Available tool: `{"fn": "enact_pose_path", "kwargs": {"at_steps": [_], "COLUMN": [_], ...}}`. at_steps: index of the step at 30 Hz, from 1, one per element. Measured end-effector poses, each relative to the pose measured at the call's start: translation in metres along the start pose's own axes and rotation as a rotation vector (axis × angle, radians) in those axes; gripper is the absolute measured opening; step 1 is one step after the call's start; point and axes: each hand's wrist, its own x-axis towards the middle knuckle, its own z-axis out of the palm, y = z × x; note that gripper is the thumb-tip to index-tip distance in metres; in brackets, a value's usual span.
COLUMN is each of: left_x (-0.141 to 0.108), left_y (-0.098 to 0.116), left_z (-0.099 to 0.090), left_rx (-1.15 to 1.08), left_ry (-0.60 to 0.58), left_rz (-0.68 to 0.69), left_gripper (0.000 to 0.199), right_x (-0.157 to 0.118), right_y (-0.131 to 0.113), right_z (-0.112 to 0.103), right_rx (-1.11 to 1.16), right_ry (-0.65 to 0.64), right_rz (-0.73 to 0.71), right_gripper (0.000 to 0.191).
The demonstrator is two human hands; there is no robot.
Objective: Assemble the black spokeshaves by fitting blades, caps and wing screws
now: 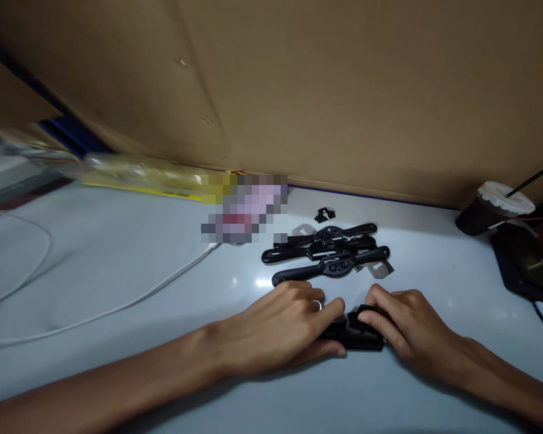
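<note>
A black tool (pixel 364 334) lies between my hands near the front of the white table. My left hand (pixel 293 322) is closed around its left part, with a ring on one finger. Thumb and fingers of my right hand (pixel 404 319) pinch the tool's right end from above. Just beyond my hands, three similar black tools (pixel 337 265) with long handles lie side by side, with grey hang tags (pixel 379 269) among them. A small black tag (pixel 325 214) sits behind them.
Cardboard (pixel 343 90) stands along the back of the white table (pixel 163 241). A pixelated phone-like object (pixel 251 211) has a white cable (pixel 153 293) running left. Yellow plastic wrap (pixel 144 175) lies behind. At right are a lidded drink cup (pixel 483 211) and a black object (pixel 519 259).
</note>
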Motion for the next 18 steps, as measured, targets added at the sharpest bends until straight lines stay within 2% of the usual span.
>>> {"fn": "enact_pose_path", "kwargs": {"at_steps": [4,8,11,14,18], "left_x": [0.001,0.001,0.002,0.002,0.002], "left_y": [0.000,0.000,0.000,0.000,0.000], "left_z": [0.000,-0.001,-0.001,-0.002,-0.002], "left_rx": [0.007,0.012,0.002,-0.013,-0.020], "left_ry": [0.004,-0.003,-0.026,-0.055,-0.053], "left_rz": [0.003,0.000,-0.003,-0.006,-0.010], "left_gripper": [0.028,0.028,0.028,0.027,0.027], "right_x": [0.001,0.006,0.012,0.020,0.029], "right_y": [-0.006,-0.004,0.014,0.043,0.074], "right_z": [-0.003,-0.012,-0.027,-0.044,-0.053], "right_rx": [0.145,0.262,0.275,0.152,-0.042], "right_ry": [0.047,0.119,0.290,0.481,0.525], "right_rz": [0.092,0.126,0.199,0.292,0.325], "right_gripper": [0.032,0.035,0.037,0.041,0.053]}}
